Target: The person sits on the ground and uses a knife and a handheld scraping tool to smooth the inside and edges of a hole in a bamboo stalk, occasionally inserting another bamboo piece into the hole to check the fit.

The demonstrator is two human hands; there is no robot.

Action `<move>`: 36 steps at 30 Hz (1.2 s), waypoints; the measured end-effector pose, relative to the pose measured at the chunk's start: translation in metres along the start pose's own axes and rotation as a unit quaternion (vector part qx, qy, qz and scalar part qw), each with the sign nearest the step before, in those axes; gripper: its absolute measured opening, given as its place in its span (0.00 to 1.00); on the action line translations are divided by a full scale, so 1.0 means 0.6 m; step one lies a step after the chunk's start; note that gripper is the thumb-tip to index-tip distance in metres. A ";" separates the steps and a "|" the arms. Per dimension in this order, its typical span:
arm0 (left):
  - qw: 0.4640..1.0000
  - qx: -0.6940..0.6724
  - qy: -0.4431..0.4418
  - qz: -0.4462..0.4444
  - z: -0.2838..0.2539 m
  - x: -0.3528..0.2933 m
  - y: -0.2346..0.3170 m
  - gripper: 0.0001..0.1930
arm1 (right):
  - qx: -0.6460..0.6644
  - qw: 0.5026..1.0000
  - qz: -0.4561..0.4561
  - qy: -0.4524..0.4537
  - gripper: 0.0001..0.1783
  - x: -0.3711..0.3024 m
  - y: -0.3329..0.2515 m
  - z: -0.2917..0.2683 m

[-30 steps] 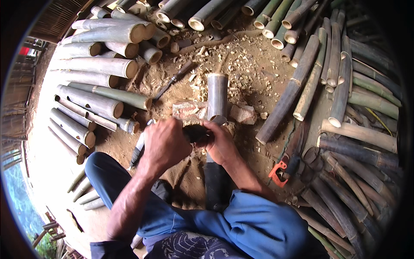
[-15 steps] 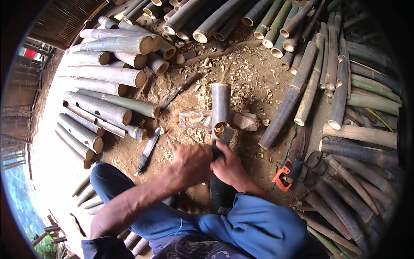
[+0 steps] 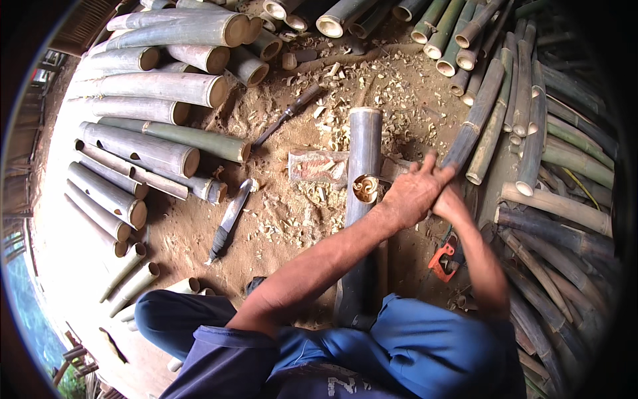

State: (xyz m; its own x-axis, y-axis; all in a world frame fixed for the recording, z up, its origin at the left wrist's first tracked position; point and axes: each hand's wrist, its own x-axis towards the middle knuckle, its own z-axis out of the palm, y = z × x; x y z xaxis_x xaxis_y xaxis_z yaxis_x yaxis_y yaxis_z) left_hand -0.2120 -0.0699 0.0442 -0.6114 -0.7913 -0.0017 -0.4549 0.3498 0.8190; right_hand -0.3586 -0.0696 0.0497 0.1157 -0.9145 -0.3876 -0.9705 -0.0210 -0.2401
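In front of me a dark bamboo tube [image 3: 362, 219] runs lengthwise toward me, its near part between my legs. A hole cut in its upper side holds curled pale shavings [image 3: 365, 189]. Under its middle lies a rough, chipped wood block [image 3: 316, 169]. To the right of the hole, my left hand [image 3: 413, 191] lies over my right hand [image 3: 450, 201], both clear of the hole. The left fingers look spread, and no tool shows in them. Most of the right hand's fingers are hidden behind the left hand and blurred.
A knife with a wrapped handle [image 3: 229, 219] and a chisel-like tool [image 3: 289, 114] lie left on the ground. An orange-handled saw [image 3: 444, 258] rests at right. Cut bamboo lengths [image 3: 146, 147] are stacked left, far and right. Shavings cover the dirt.
Both hands have left the dark handle they gripped together at the tube's hole and moved right and farther away. The hole with its shavings is now uncovered. The view has shifted somewhat.
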 end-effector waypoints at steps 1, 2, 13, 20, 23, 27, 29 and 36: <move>0.999 -0.016 0.046 -0.024 -0.014 -0.001 -0.002 0.49 | -0.044 0.998 -0.038 -0.017 0.16 0.018 -0.005 -0.018; 0.994 -0.062 0.084 -0.040 -0.020 -0.003 -0.002 0.49 | -0.103 0.982 -0.161 -0.013 0.18 0.043 0.008 -0.031; 0.880 -0.202 0.426 -0.067 -0.035 -0.059 -0.053 0.52 | -0.274 0.882 -0.384 -0.018 0.06 0.126 -0.168 -0.051; 0.971 -0.177 0.093 -0.133 -0.018 -0.055 0.022 0.61 | -0.081 0.915 -0.223 -0.327 0.16 0.066 -0.027 -0.040; 0.980 -0.156 0.006 -0.121 -0.018 -0.071 0.028 0.60 | 0.024 0.924 -0.108 -0.365 0.18 0.008 -0.009 -0.010; 0.980 -0.162 -0.078 -0.086 -0.027 -0.092 0.010 0.56 | 0.107 0.934 0.039 -0.337 0.21 -0.043 -0.026 0.054; 0.979 -0.167 -0.108 -0.037 -0.031 -0.104 -0.007 0.53 | 0.126 0.936 0.114 -0.307 0.23 -0.059 -0.054 0.081; 0.923 -0.098 -0.371 -0.013 -0.092 -0.097 -0.033 0.49 | 0.043 0.884 0.449 -0.125 0.27 -0.024 -0.184 0.158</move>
State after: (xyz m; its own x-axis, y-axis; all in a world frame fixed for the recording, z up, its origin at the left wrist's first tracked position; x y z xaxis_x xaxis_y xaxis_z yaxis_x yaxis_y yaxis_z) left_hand -0.1317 -0.0587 0.0601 -0.9101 -0.2115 -0.3564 -0.3947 0.1803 0.9009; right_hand -0.2333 -0.0161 -0.0024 -0.6400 -0.4287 -0.6376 -0.6761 0.7084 0.2023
